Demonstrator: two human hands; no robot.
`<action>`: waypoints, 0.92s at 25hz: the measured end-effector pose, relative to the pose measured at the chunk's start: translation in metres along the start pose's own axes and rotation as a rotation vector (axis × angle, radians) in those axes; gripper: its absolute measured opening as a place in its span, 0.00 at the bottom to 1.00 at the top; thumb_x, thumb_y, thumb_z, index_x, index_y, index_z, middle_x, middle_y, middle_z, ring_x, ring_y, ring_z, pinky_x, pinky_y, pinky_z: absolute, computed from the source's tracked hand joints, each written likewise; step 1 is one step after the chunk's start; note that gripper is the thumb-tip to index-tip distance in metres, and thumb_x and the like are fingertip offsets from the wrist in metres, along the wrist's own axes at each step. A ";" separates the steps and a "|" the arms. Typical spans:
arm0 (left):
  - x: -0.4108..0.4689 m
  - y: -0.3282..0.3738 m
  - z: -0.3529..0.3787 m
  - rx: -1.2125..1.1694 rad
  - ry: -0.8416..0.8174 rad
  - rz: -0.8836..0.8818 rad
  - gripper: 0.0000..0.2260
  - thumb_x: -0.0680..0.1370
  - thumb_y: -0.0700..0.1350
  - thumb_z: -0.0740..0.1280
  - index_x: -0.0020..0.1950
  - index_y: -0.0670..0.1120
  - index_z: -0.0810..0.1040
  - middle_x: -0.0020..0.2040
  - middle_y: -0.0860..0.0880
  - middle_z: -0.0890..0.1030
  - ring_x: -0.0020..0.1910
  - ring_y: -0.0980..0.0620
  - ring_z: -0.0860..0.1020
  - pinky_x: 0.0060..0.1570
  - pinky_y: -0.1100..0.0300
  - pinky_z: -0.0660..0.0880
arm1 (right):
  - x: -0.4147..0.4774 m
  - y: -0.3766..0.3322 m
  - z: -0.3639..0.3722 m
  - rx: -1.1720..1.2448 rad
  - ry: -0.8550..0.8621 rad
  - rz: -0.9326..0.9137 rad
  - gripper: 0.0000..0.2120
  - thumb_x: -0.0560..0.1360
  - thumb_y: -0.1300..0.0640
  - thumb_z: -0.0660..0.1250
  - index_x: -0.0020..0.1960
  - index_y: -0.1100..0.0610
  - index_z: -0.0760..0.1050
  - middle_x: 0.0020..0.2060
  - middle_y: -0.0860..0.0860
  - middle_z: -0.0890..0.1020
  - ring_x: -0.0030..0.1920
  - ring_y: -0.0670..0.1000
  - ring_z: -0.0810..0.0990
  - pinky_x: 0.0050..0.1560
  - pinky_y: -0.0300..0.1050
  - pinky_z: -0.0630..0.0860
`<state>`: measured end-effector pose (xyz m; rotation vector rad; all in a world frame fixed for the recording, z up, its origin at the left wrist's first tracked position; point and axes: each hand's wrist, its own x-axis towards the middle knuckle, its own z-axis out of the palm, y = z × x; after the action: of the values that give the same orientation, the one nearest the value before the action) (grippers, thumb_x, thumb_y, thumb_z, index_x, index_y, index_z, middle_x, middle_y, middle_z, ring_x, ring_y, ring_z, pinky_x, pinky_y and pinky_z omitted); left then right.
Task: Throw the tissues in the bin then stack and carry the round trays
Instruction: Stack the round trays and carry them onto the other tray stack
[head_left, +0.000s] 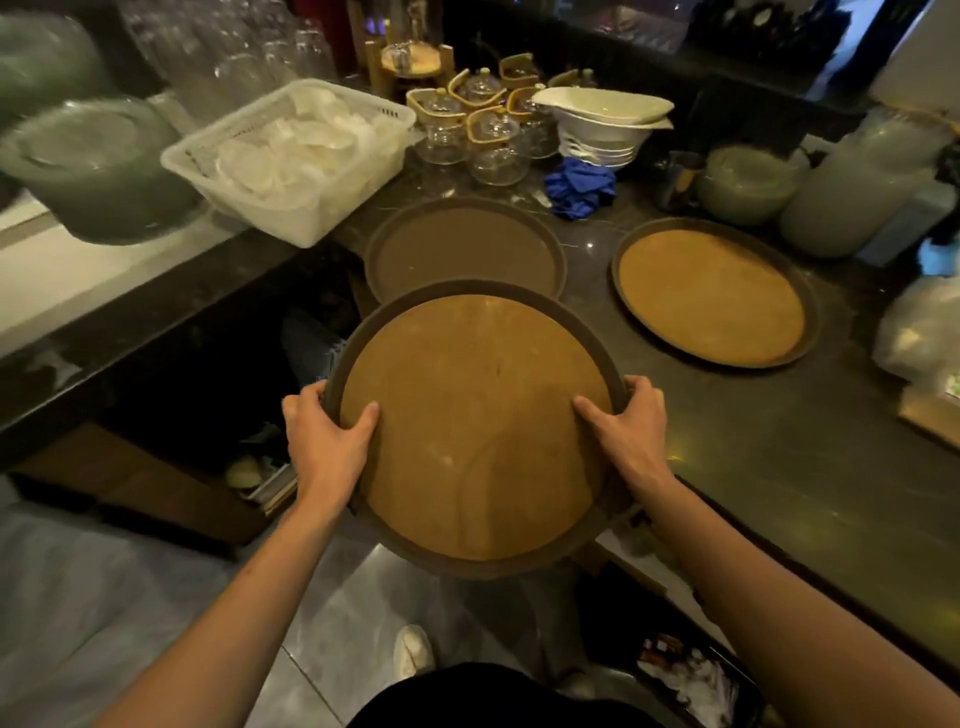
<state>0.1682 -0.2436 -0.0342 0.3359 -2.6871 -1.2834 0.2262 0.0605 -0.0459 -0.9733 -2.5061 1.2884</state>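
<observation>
You hold a round tray (475, 426) in both hands, tilted with its far edge raised, out over the floor just off the corner of the dark bench (779, 467); gripping it at opposite sides likely keeps it steady while you bring it toward the others. Your left hand (324, 436) is closed on the left rim, thumb lying on the tan inner surface, the other fingers (306, 400) curled round the outside; your right hand (631, 426) mirrors it on the right rim, thumb inside, fingers hidden behind the edge. Two more trays lie flat on the bench: a dark brown tray (465, 249) just beyond the held one, partly covered by its far edge, and a tan-lined tray (714, 293) to the right, apart from both; probably laid out for stacking. No tissues show on any tray.
</observation>
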 end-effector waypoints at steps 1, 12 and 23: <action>0.013 -0.006 -0.009 -0.006 0.001 -0.001 0.24 0.72 0.50 0.73 0.63 0.42 0.70 0.60 0.42 0.69 0.49 0.52 0.68 0.51 0.58 0.67 | -0.001 -0.011 0.013 -0.006 0.005 -0.006 0.32 0.69 0.44 0.75 0.66 0.57 0.68 0.59 0.53 0.70 0.58 0.54 0.72 0.59 0.50 0.73; 0.108 -0.020 0.004 -0.089 -0.110 -0.045 0.25 0.72 0.47 0.73 0.66 0.43 0.70 0.61 0.42 0.69 0.56 0.47 0.72 0.55 0.57 0.68 | 0.056 -0.062 0.060 -0.077 0.049 0.035 0.31 0.68 0.45 0.75 0.65 0.56 0.69 0.59 0.53 0.71 0.58 0.53 0.74 0.60 0.53 0.74; 0.201 0.039 0.101 -0.071 -0.103 -0.077 0.26 0.72 0.47 0.72 0.69 0.46 0.69 0.63 0.45 0.67 0.61 0.47 0.71 0.60 0.57 0.67 | 0.206 -0.067 0.070 -0.018 -0.015 0.087 0.35 0.65 0.42 0.76 0.65 0.57 0.70 0.60 0.55 0.74 0.57 0.55 0.76 0.59 0.57 0.76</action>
<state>-0.0542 -0.1972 -0.0604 0.3775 -2.7286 -1.4527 0.0053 0.1124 -0.0676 -1.0923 -2.5168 1.3035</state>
